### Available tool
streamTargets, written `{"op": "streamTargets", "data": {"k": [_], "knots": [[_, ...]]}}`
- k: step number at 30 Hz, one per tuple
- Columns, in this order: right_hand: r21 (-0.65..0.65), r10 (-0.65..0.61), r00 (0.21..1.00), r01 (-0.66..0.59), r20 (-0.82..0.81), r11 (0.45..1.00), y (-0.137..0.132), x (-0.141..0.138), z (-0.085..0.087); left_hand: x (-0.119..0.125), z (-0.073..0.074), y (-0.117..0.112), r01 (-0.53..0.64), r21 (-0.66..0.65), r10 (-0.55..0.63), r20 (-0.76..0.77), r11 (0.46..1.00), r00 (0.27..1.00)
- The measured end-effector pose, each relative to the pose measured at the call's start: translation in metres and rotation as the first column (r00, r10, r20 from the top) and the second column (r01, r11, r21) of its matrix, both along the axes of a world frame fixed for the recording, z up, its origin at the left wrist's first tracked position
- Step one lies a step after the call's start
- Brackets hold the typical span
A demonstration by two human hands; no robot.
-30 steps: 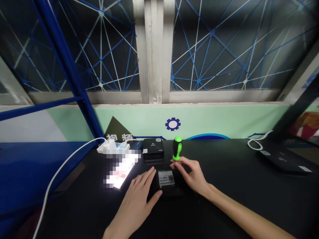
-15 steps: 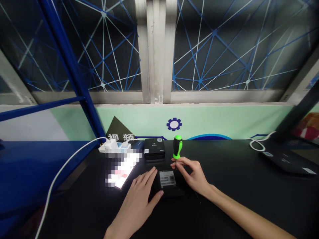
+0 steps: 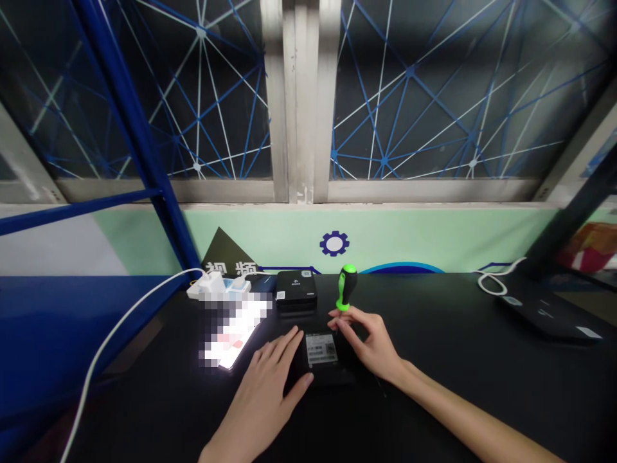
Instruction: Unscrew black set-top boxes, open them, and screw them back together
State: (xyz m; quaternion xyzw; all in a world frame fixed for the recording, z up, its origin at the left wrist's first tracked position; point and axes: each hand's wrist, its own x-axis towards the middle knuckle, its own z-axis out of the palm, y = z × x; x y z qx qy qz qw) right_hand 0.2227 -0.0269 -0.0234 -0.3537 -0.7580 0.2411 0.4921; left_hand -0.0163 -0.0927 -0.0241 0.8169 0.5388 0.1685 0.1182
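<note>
A small black box (image 3: 332,373) with a white printed label (image 3: 321,349) lies flat on the black table between my hands. My left hand (image 3: 270,376) is open, its stretched fingers along the box's left side and its thumb at the near left corner. With thumb and fingertips, my right hand (image 3: 369,341) pinches the thin shaft of a screwdriver (image 3: 347,287) with a black and bright green handle. The screwdriver stands nearly upright, leaning slightly right, over the box's far right corner. Its tip is hidden by my fingers.
Another black box (image 3: 296,288) sits behind. A lit phone (image 3: 238,331), its screen blurred out, lies to the left near a white power strip (image 3: 219,287) with a trailing cable (image 3: 99,350). At right are a black device (image 3: 549,318) and a looped white cable (image 3: 491,283).
The screwdriver's handle has turned, its green strip going from the right side to the left, and it leans a little more to the right. My left hand stays in place by the box.
</note>
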Motion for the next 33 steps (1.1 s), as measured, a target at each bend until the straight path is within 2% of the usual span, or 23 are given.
{"op": "streamTargets", "data": {"k": [8, 15, 33], "knots": [[-0.003, -0.047, 0.999, 0.047, -0.02, 0.999, 0.0019, -0.0015, -0.003, -0.0005, 0.0003, 0.0007, 0.016, 0.012, -0.016, -0.007, 1.0, 1.0], [0.008, 0.001, 1.0, -0.001, -0.001, 1.0, 0.0004, 0.0002, -0.0007, -0.0004, -0.0013, 0.0012, 0.013, 0.023, -0.013, -0.006, 1.0, 1.0], [-0.003, -0.017, 1.0, 0.017, 0.007, 1.0, 0.0026, -0.0003, -0.0029, 0.0008, 0.0002, 0.0034, 0.014, 0.011, -0.014, -0.004, 1.0, 1.0]]}}
